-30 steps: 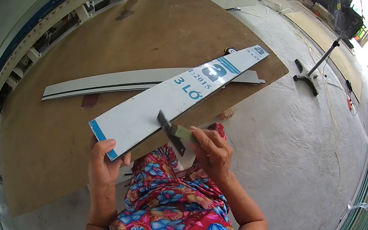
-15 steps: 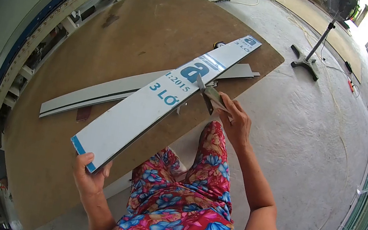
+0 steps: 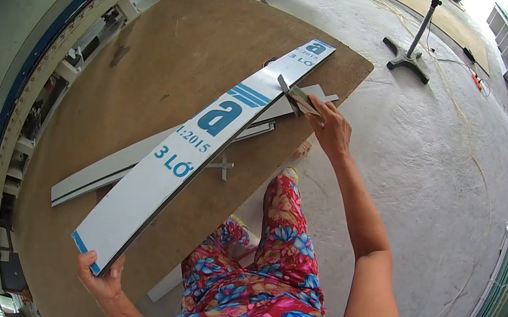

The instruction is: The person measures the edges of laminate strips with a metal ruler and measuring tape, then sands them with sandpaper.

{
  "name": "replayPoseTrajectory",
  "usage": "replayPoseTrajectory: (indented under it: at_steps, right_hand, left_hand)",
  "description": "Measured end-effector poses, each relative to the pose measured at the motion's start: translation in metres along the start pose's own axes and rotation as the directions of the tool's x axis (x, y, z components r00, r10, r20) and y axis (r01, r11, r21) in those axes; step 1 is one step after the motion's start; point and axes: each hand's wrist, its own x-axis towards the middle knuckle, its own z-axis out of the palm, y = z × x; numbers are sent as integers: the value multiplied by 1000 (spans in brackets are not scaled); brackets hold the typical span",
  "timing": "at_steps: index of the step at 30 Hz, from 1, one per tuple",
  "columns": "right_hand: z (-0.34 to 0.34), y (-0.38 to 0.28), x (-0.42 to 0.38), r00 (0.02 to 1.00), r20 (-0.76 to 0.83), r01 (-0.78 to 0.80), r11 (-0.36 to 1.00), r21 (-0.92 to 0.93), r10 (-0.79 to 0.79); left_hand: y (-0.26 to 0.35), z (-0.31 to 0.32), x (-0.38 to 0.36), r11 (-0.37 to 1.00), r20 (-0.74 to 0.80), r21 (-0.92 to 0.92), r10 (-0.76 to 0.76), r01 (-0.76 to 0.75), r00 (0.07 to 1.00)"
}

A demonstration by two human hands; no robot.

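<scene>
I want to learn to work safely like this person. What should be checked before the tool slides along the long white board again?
1. Left hand grips the near end of the long white panel: ok.
2. Right hand holds the scraper tool firmly: ok.
3. Tool sits against the panel's right edge: ok.
4. Left fingers away from the tool: ok, they are at the opposite end.
5. Panel rests on the brown board: ok.
6. Tool edge sharp: cannot tell.
</scene>
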Motion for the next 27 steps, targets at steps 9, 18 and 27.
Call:
replayPoseTrajectory:
  at_steps: [9,18,27]
  right_hand:
    - [-2,15,17,994,61,83,993,80,-88]
    - [17,112,74,992,-45,-126,980,-154,121]
    - [31,167,141,810,-174,-587,764,-269,561]
  left_hand:
    - [8,-17,19,995,-151,80,75,-64,986]
    - [16,-19,27,997,-153,71,52,-42,987]
    - [18,-21,27,995,-217,91,59,-40,974]
